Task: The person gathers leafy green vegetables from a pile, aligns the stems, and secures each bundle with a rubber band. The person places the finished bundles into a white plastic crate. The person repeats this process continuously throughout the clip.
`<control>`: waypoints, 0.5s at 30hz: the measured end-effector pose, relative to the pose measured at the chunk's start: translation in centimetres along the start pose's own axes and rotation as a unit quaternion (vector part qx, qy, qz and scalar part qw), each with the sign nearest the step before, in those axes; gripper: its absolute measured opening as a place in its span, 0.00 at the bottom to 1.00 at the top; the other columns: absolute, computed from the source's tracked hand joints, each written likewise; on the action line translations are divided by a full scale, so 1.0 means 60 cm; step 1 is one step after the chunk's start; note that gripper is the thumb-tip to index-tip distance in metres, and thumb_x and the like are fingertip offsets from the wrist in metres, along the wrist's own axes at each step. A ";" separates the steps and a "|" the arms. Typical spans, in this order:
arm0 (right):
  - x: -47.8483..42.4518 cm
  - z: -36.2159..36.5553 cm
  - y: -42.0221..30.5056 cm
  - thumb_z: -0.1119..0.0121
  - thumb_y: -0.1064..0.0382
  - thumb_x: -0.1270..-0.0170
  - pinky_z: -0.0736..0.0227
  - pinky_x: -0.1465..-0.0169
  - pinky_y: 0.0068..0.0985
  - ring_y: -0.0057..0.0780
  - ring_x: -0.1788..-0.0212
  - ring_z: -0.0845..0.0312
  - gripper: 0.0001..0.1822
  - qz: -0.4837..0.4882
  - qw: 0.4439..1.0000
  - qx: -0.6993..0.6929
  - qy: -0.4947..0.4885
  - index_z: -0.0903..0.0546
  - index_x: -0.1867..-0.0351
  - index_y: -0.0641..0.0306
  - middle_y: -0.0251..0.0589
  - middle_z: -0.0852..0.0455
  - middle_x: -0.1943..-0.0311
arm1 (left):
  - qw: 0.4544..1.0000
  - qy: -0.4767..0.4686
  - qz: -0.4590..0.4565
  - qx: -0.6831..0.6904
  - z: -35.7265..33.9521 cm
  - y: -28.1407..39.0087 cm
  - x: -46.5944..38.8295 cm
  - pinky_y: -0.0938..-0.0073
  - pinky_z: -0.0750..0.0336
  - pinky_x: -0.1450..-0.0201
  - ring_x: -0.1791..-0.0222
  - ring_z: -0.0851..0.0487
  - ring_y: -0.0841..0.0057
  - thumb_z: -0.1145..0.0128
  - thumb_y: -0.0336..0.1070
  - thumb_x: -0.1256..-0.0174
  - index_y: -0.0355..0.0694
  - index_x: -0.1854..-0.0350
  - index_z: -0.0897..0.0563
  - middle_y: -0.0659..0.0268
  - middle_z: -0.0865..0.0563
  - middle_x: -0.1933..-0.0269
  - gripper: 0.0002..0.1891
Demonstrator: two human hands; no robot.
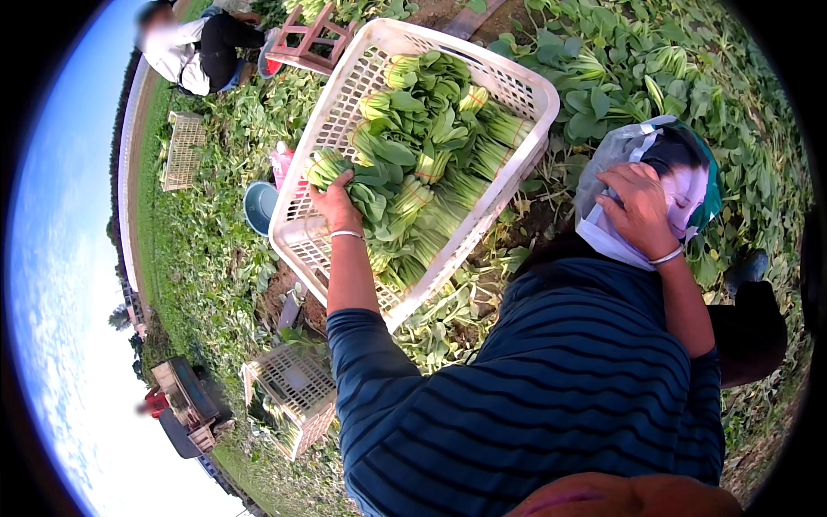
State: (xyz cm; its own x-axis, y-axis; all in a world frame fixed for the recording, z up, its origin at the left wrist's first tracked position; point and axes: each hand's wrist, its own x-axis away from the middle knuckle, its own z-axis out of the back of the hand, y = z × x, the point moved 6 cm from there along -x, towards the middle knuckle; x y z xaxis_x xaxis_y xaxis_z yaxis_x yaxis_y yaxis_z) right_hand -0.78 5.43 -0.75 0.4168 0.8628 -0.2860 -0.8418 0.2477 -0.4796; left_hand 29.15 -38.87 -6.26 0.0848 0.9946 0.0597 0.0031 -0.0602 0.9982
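A white plastic crate (289,243) in front of me holds several bunches of bok choy (446,132) tied with thin orange bands. At its left side, my left hand (337,201) grips one banded bunch (327,167) around the pale stalks, with its leaves pointing into the crate. My right hand (636,203) rests, fingers bent, on a plastic bag (597,213) with a printed portrait, which covers my lap or knee. Whether those fingers pinch the bag cannot be seen.
Cut bok choy (601,77) covers the ground at upper right. A reddish wooden stool (310,39) stands beyond the crate. Left of it are a blue-grey basin (260,207) and another crate (294,381). A seated person (194,48) and a vehicle (184,394) are farther off.
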 end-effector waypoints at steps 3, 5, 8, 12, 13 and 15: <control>-0.005 0.000 -0.003 0.32 0.61 0.48 0.32 0.43 0.39 0.45 0.53 0.21 0.16 0.000 1.000 0.010 0.000 0.16 0.57 0.64 0.45 0.15 0.59 | 0.996 0.069 0.008 -0.057 0.003 -0.047 -0.028 0.65 0.18 0.51 0.55 0.15 0.63 0.33 0.13 0.61 0.33 0.40 0.27 0.56 0.16 0.50 0.38; -0.007 -0.002 -0.003 0.32 0.61 0.48 0.32 0.43 0.40 0.44 0.53 0.21 0.16 0.002 1.000 0.015 0.007 0.16 0.58 0.64 0.45 0.15 0.59 | 0.994 0.100 0.027 -0.044 0.002 -0.077 -0.042 0.64 0.17 0.51 0.56 0.15 0.62 0.32 0.15 0.60 0.33 0.39 0.28 0.55 0.16 0.49 0.37; -0.009 -0.007 -0.002 0.32 0.62 0.48 0.32 0.43 0.41 0.44 0.53 0.20 0.16 0.002 1.000 0.020 0.011 0.16 0.58 0.64 0.45 0.15 0.60 | 0.984 0.137 0.073 -0.081 0.000 -0.124 -0.060 0.64 0.17 0.51 0.55 0.15 0.62 0.29 0.19 0.59 0.33 0.38 0.28 0.53 0.16 0.47 0.38; -0.014 -0.010 0.000 0.32 0.62 0.48 0.32 0.43 0.41 0.44 0.53 0.20 0.16 -0.011 0.999 0.038 0.006 0.16 0.58 0.64 0.44 0.15 0.61 | 0.978 0.166 0.074 -0.098 -0.016 -0.157 -0.065 0.63 0.18 0.50 0.54 0.15 0.63 0.28 0.22 0.56 0.31 0.34 0.31 0.52 0.16 0.46 0.41; -0.016 -0.012 0.000 0.32 0.62 0.48 0.32 0.43 0.41 0.43 0.53 0.20 0.16 -0.008 0.999 0.034 0.002 0.16 0.58 0.64 0.44 0.15 0.61 | 0.988 0.148 0.026 -0.044 0.001 -0.168 -0.081 0.63 0.19 0.48 0.55 0.15 0.63 0.27 0.24 0.55 0.31 0.31 0.33 0.51 0.16 0.47 0.44; -0.018 -0.015 -0.002 0.32 0.62 0.47 0.33 0.42 0.41 0.42 0.52 0.20 0.16 -0.010 0.999 0.032 -0.008 0.16 0.57 0.64 0.43 0.15 0.60 | 0.984 0.174 0.000 -0.040 0.026 -0.188 -0.088 0.65 0.20 0.48 0.57 0.15 0.64 0.28 0.23 0.53 0.31 0.30 0.33 0.51 0.15 0.48 0.43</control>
State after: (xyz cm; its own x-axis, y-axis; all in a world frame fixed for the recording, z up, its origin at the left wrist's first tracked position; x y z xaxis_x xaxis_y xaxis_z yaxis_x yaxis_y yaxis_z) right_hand -0.82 4.04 -1.14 0.4293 0.8641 -0.2628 -0.8532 0.2926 -0.4317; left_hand 30.21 -43.57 -17.83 -0.2615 0.9642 0.0441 -0.0769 -0.0663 0.9948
